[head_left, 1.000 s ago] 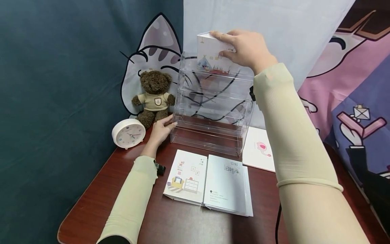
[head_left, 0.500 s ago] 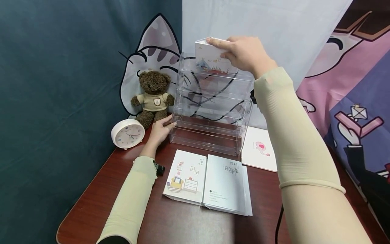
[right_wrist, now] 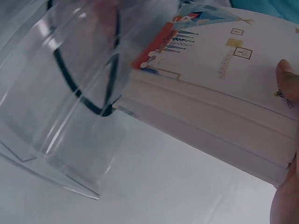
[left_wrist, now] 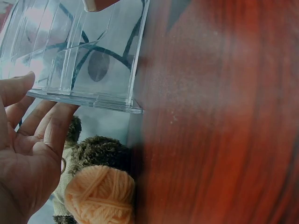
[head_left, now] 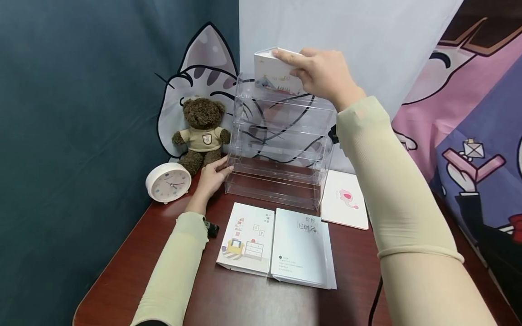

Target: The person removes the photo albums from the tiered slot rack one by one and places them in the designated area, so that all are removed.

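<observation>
My right hand grips a thick white book with a blue tent drawing, thumb on its front cover and fingers over its top. The book is upright at the top tier of a clear acrylic tiered rack; in the right wrist view its page edges show beside the clear plastic. My left hand is at the rack's lower left side. In the left wrist view its thumb lies on one face of the side panel and the fingers on the other, pinching it.
Two books, one with a room drawing and one pale blue, lie before the rack. A white elephant book lies right. A clock and teddy bear stand left; an orange yarn ball is near the bear.
The right hand has brought the book lower at the top tier and tipped it, so more of its top edge shows. The left hand stays at the rack; the whole view shifts slightly.
</observation>
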The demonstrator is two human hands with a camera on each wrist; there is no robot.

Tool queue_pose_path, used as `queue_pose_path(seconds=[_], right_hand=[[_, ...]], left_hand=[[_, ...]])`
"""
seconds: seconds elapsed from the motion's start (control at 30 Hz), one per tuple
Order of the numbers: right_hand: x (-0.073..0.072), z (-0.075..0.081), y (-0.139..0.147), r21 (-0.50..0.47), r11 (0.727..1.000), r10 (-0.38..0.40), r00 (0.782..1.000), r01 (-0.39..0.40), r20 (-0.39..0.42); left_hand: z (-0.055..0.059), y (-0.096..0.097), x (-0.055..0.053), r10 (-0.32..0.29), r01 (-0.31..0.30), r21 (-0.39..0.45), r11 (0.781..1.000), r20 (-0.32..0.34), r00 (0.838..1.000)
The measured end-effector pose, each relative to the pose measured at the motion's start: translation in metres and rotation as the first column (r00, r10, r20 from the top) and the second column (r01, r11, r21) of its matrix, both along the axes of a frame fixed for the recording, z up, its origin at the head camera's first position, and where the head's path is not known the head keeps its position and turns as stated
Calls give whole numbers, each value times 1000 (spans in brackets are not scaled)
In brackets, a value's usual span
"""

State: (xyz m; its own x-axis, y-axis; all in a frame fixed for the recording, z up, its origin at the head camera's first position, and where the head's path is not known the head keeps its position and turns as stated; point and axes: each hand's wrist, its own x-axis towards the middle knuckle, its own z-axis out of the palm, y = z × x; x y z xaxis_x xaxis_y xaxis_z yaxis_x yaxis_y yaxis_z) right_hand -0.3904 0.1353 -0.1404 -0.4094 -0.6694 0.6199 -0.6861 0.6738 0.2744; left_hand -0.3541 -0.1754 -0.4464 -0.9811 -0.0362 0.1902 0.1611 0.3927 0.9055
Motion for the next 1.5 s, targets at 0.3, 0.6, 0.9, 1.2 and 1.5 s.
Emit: queue_pose_path(seconds=[0.3,0.6,0.9,1.2,1.5], right_hand=[[18,7,1,-102,993,54,996,-62,-76],[32,1,11,-147,971,156,969,-186,-192],[60,-9,22,-241,941,182,958,-235,-223],[88,-37,39,-300,907,252,952,-295,-175],[92,-53,47,-319,898,261,950,-303,-170]], left_hand=[[-1,-1,2,-7,7,-1,1000,6,1000],[-2,-3,3,-11,11,3,1000,5,1000],[-2,-1,1,-18,18,44,999,-2,1000],[-2,0,-3,-19,19,52,998,5,1000],[-2,0,-3,-14,15,49,999,-21,1000]])
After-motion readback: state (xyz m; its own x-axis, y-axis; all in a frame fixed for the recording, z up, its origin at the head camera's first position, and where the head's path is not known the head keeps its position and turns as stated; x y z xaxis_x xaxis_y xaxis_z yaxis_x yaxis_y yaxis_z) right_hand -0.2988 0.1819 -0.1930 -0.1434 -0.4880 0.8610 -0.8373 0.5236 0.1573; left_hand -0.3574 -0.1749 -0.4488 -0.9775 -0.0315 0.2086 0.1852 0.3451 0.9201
